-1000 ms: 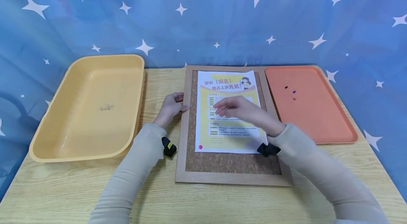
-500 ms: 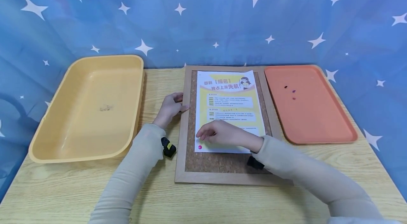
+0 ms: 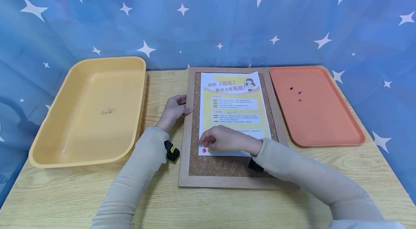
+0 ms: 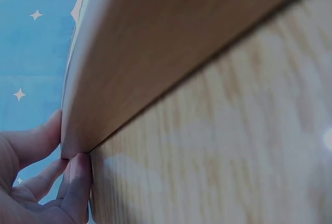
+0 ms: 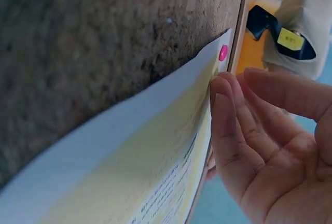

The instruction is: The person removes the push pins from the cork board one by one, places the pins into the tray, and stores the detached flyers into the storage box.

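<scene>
A wood-framed cork board lies on the table with a printed yellow-and-white poster on it. My left hand grips the board's left edge; in the left wrist view its thumb is on the frame and the fingers are curled against the edge below. A pink pushpin sits in the poster's lower left corner. My right hand hovers low over that corner, fingers loosely bent. In the right wrist view its fingertips are beside the pushpin, close to or touching the paper, with nothing held.
A deep yellow bin stands on the left. On the right, an orange tray carries several small dark and purple pins. A blue starry curtain hangs behind the wooden table.
From over the middle of the poster, my right hand has come down toward the lower left corner, by the pink pushpin. My left hand has stayed on the board's edge.
</scene>
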`<control>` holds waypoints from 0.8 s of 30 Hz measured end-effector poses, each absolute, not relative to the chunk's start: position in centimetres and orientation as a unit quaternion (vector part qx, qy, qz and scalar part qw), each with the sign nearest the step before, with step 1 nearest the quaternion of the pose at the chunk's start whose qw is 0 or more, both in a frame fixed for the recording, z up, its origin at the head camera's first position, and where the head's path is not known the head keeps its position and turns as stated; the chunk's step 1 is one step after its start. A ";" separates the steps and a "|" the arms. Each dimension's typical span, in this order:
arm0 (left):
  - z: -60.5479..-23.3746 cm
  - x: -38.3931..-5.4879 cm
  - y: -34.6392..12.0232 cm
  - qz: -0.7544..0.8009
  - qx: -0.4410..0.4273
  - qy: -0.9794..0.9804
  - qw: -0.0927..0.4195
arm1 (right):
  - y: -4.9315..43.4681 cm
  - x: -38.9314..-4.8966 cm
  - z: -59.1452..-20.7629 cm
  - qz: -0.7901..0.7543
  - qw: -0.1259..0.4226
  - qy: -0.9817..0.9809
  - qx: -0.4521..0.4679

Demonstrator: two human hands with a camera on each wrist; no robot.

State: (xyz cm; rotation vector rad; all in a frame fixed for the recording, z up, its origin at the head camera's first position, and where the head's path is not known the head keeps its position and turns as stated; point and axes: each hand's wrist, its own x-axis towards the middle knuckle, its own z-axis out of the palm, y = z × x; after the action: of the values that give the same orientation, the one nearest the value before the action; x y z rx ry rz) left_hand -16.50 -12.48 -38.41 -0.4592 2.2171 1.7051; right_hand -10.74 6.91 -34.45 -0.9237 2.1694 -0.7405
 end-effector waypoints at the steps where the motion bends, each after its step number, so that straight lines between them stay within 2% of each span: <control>1: -38.4 -16.5 -12.5 0.595 -0.160 0.773 0.153 | 6.9 -10.7 -34.5 -0.280 0.327 0.828 -0.358; 24: -38.6 -16.5 -12.5 0.594 -0.154 0.775 0.150 | 6.1 -10.5 -35.1 -0.226 0.288 0.822 -0.437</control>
State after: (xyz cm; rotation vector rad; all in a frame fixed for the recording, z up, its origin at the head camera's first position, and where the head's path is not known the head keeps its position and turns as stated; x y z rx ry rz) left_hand -16.48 -12.55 -38.57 -0.4424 2.2273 1.7063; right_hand -10.48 6.09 -35.10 -1.1669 2.1951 -0.6032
